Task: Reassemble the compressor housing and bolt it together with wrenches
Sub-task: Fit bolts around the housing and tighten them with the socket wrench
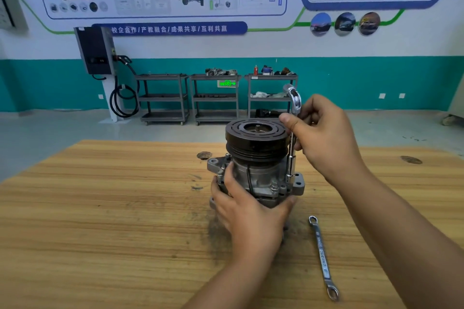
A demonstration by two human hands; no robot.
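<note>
**While the left hand (248,211) steadies the compressor (263,174), the right hand (324,130) holds a ratchet (292,150) on a bolt**

Where the desk (125,208) is widest in view, the compressor stands upright, about midway along the far edge and set back from it. Its black grooved pulley (256,138) faces up, and the grey housing is below it.

The left hand is clamped on the lower housing from the near side. Its fingers wrap the left flank, and the thumb reaches round to the right below a flange bolt (274,186). Another bolt (220,173) stands proud just above the fingers.

The right hand is closed round the ratchet. Its thumb presses the handle just beside the pulley rim, and the fingers curl behind it. The tool stands nearly upright against the right side of the pulley, with its chrome head above the hand. Its thin shaft runs down to the flange ear (298,180), where the tip sits on a fastener. The fastener itself is too small to make out.

A ring spanner (322,257) lies flat on the desk, right of the compressor and nearer the near edge. It is apart from both hands, and its length runs toward the near edge. Dark smudges (216,231) mark the wood around the compressor's base.

Behind the desk, three grey carts (163,98) stand against a teal-and-white wall. A wall charger (96,50) with a coiled cable is to their left.
</note>
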